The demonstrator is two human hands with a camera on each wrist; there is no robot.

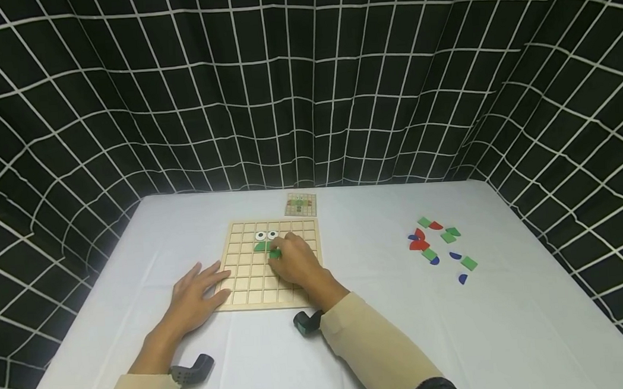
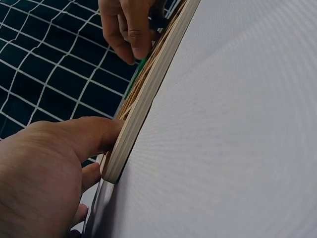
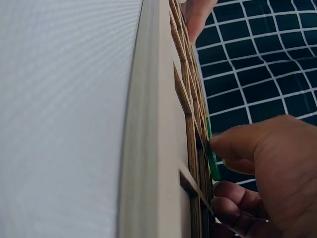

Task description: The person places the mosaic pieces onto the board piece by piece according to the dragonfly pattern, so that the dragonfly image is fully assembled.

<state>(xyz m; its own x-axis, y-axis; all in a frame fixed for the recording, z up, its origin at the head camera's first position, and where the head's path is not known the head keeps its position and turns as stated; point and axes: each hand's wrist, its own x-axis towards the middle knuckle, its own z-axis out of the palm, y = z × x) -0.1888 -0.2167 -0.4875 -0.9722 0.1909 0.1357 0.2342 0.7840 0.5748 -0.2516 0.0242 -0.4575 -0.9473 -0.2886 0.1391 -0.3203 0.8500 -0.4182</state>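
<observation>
A wooden grid board (image 1: 247,284) lies flat on the table, with two round eye pieces (image 1: 260,236) in its upper cells. Just below them sits a green rounded piece (image 1: 260,246). My right hand (image 1: 296,259) is over the middle of the board, thumb and fingers pinching a green tile (image 1: 275,254); the thumb meets the green tile (image 3: 213,161) in the right wrist view too. The left hand (image 1: 196,297) rests with spread fingers at the board's left edge. In the left wrist view its thumb (image 2: 101,133) touches the board's rim (image 2: 143,94).
A small pattern card (image 1: 300,204) lies behind the board. To the right are several loose pieces: green squares (image 1: 469,263), red curved pieces (image 1: 419,245) and blue half-rounds (image 1: 463,278). A dark gridded curtain (image 1: 306,99) stands along the back of the white table (image 1: 384,333).
</observation>
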